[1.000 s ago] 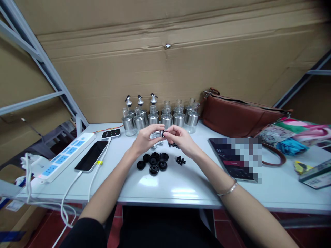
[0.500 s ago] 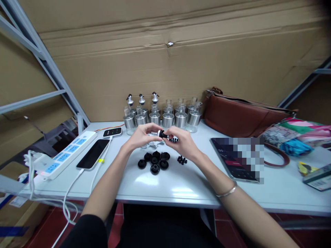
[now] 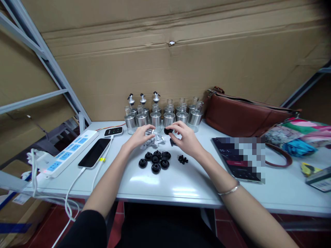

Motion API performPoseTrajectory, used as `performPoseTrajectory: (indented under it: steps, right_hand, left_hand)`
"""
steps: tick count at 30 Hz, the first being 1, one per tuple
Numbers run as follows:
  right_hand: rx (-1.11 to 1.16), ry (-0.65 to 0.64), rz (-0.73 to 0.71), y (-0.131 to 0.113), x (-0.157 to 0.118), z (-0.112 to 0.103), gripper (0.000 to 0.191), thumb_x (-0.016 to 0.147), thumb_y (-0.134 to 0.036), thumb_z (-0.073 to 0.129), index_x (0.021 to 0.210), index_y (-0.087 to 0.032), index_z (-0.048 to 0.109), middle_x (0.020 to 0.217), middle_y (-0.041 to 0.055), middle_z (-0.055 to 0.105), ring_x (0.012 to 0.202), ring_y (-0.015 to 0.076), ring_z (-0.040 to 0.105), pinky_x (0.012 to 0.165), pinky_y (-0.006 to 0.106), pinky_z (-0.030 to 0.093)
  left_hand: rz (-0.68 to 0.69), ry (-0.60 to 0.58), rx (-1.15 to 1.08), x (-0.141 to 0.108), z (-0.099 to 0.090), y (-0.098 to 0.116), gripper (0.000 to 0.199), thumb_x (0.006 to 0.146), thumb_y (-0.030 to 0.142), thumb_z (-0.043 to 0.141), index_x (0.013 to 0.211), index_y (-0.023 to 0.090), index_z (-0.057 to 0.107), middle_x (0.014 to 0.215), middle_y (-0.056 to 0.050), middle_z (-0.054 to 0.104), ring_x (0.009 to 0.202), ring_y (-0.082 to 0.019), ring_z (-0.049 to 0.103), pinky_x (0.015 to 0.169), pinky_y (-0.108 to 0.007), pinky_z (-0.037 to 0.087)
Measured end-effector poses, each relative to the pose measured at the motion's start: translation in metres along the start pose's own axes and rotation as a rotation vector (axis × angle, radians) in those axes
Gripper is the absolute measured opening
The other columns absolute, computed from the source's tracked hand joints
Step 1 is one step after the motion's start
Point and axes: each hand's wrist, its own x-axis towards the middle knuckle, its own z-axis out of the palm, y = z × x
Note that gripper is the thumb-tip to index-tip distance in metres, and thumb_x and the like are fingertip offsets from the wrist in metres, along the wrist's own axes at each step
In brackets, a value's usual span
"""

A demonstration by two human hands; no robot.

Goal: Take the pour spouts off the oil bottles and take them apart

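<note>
Pinched in my left hand (image 3: 139,136) is a silver pourer spout (image 3: 152,131), mostly hidden by the fingers. Just below and to its right lies a pile of silver spout pieces (image 3: 158,140). My right hand (image 3: 185,137) grips a round black stopper (image 3: 168,131) between thumb and fingers, apart from the left hand. Small black parts (image 3: 173,142) lie partly under the right hand. Nearer me are several black stoppers (image 3: 155,158) in a loose group, with a little heap of tiny black pieces (image 3: 183,159) to their right.
Glass bottles with metal sleeves (image 3: 156,119) stand in two rows at the back, three topped with pourers. A power strip (image 3: 69,153), a phone (image 3: 94,153) and a small black-and-white device (image 3: 113,131) are left. A brown bag (image 3: 245,113) and a tablet (image 3: 227,160) are right.
My hands have moved apart. The black stopper, earlier against the spout piece between both hands, is now in my right hand alone, away from the left.
</note>
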Motion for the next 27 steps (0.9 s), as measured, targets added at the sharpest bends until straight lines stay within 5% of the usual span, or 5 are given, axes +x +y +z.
performPoseTrajectory:
  steps: [10, 15, 21, 27]
  right_hand:
    - [0.018, -0.106, 0.070, -0.003, 0.001, -0.002, 0.021, 0.082, -0.015, 0.051, 0.100, -0.019, 0.062, 0.092, 0.0064, 0.057, 0.079, 0.0159, 0.055, 0.071, 0.028, 0.046]
    - [-0.012, -0.330, 0.136, 0.002, 0.000, 0.002, 0.024, 0.075, -0.003, 0.053, 0.093, -0.015, 0.063, 0.085, 0.0045, 0.058, 0.068, 0.0126, 0.054, 0.068, 0.026, 0.044]
    - [-0.045, -0.522, 0.166, 0.009, -0.008, 0.016, 0.032, 0.066, 0.005, 0.051, 0.088, -0.013, 0.067, 0.084, 0.0073, 0.064, 0.069, 0.0151, 0.056, 0.069, 0.027, 0.044]
    - [-0.024, -0.576, 0.164, -0.001, -0.008, 0.016, 0.032, 0.074, 0.001, 0.047, 0.093, -0.013, 0.068, 0.090, 0.0108, 0.068, 0.077, 0.0190, 0.059, 0.074, 0.029, 0.044]
  left_hand:
    - [-0.006, -0.075, 0.110, -0.002, 0.006, -0.002, 0.043, 0.082, 0.048, 0.056, 0.114, 0.019, 0.057, 0.121, -0.009, 0.058, 0.116, -0.026, 0.051, 0.101, -0.041, 0.038]
    - [0.029, -0.114, 0.156, -0.004, 0.019, -0.009, 0.060, 0.079, 0.058, 0.054, 0.123, 0.019, 0.050, 0.130, -0.011, 0.050, 0.122, -0.027, 0.044, 0.105, -0.044, 0.033]
    - [0.092, -0.060, 0.189, -0.002, 0.031, -0.012, 0.043, 0.086, 0.047, 0.050, 0.118, 0.017, 0.053, 0.126, -0.010, 0.053, 0.121, -0.025, 0.044, 0.103, -0.041, 0.035]
    - [0.095, 0.006, 0.166, -0.001, 0.035, -0.011, 0.031, 0.088, 0.038, 0.046, 0.110, 0.018, 0.056, 0.118, -0.008, 0.058, 0.115, -0.023, 0.048, 0.101, -0.041, 0.037]
